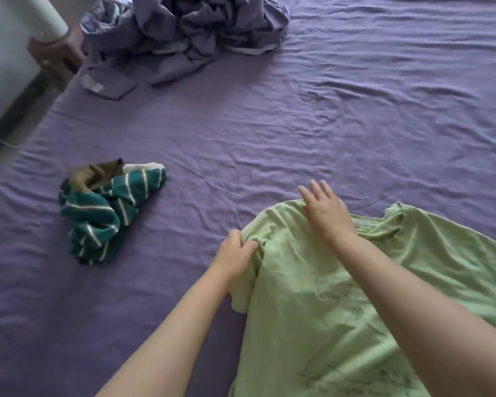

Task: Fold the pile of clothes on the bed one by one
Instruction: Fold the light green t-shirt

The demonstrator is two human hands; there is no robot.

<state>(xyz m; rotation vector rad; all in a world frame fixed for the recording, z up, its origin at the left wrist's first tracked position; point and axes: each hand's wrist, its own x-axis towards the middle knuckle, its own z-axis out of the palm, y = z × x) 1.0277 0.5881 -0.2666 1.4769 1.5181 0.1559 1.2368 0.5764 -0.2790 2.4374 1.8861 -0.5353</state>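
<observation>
- The light green T-shirt [312,310] lies spread on the purple bed sheet [298,124], under both forearms; faint dark line drawing shows on its cloth close to the viewer.
- The left hand [236,257] is at the shirt's left edge, by the sleeve. Its fingers are curled and pinch a small fold of green cloth between thumb and fingertips.
- The right hand [328,213] is beyond and to the right of the left hand, at the shirt's far shoulder edge. It is flat and open, fingers straight and slightly spread, palm down on the cloth; the fingertips reach just past the hem, over the sheet. It holds nothing.
- The shirt's neckline, with a pale label, lies just to the right of the right wrist.
- Well to the left of the left hand, apart from the shirt, a crumpled teal garment with white stripes [106,213] sits on the sheet, with an olive-brown piece [95,174] and a bit of white cloth bunched at its far side.
- Far beyond both hands, at the top of the bed, lies a rumpled heap of purple-grey bedding [189,32].
- To the far left of that heap, a wooden stool [58,57] stands beside the bed, by a white wall.
</observation>
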